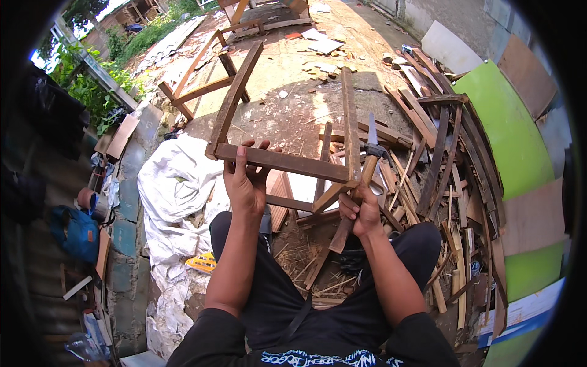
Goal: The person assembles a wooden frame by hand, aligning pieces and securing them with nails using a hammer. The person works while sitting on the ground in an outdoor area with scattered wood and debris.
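My left hand [246, 180] grips the near crossbar of a dark wooden frame [287, 163] that I hold up in front of me. The frame has two long side rails reaching away and a diagonal brace at its near right corner. My right hand [361, 211] is closed around the wooden handle of a hammer [371, 160] beside that corner. The hammer's metal head points up, just right of the frame's right rail. My knees in black trousers are below both hands.
A heap of scrap wood strips and planks [440, 165] lies to the right, against green and brown panels [507, 134]. A white sheet [174, 196] covers the ground at left. Another wooden frame [205, 73] stands farther off. Splinters litter the ground between my legs.
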`<state>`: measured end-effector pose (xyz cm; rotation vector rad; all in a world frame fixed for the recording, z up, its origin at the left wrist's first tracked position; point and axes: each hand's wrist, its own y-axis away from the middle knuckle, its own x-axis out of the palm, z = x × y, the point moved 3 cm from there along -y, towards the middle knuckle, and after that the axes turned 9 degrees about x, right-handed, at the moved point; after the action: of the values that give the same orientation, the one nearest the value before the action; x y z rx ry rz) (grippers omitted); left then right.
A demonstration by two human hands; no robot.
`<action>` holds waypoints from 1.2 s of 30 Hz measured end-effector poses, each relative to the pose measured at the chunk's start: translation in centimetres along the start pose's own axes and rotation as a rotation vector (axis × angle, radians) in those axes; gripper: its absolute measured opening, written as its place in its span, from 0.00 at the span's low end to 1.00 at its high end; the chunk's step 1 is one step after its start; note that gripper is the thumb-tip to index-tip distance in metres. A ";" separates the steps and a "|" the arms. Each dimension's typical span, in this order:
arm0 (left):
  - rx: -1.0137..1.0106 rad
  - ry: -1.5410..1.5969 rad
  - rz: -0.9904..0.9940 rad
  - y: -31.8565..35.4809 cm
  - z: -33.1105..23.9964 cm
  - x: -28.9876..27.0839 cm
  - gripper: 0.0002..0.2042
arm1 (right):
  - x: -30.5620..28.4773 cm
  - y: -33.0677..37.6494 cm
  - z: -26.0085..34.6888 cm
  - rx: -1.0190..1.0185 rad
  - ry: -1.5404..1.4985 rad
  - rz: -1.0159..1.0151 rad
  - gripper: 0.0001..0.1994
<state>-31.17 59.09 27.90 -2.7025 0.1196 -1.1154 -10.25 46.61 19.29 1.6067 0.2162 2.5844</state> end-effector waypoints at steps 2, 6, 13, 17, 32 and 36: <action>-0.003 -0.057 -0.019 0.4 -0.1 0.7 0.22 | -0.3 -0.1 0.0 0.001 0.028 0.044 0.13; 0.000 -0.100 -0.019 0.8 -0.5 1.2 0.25 | -0.4 -0.1 0.0 0.008 0.109 0.011 0.18; -0.071 -0.350 0.012 0.2 -1.2 -0.1 0.23 | 0.0 -0.7 -1.0 0.022 0.245 -0.015 0.26; -0.151 -0.848 0.054 -0.7 -3.0 -1.7 0.23 | 0.8 -1.3 -1.6 0.023 0.242 0.021 0.27; 0.269 -1.240 -0.034 -7.6 -7.4 -6.7 0.22 | 0.6 -2.3 -2.9 0.081 0.222 0.029 0.26; -0.119 -1.113 0.030 -8.5 -6.0 -7.2 0.26 | 2.6 -1.7 -2.7 0.059 0.247 -0.045 0.27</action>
<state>-40.56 67.49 29.09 -2.9664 0.0361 0.5042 -13.83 48.51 20.11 1.2787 0.3448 2.7604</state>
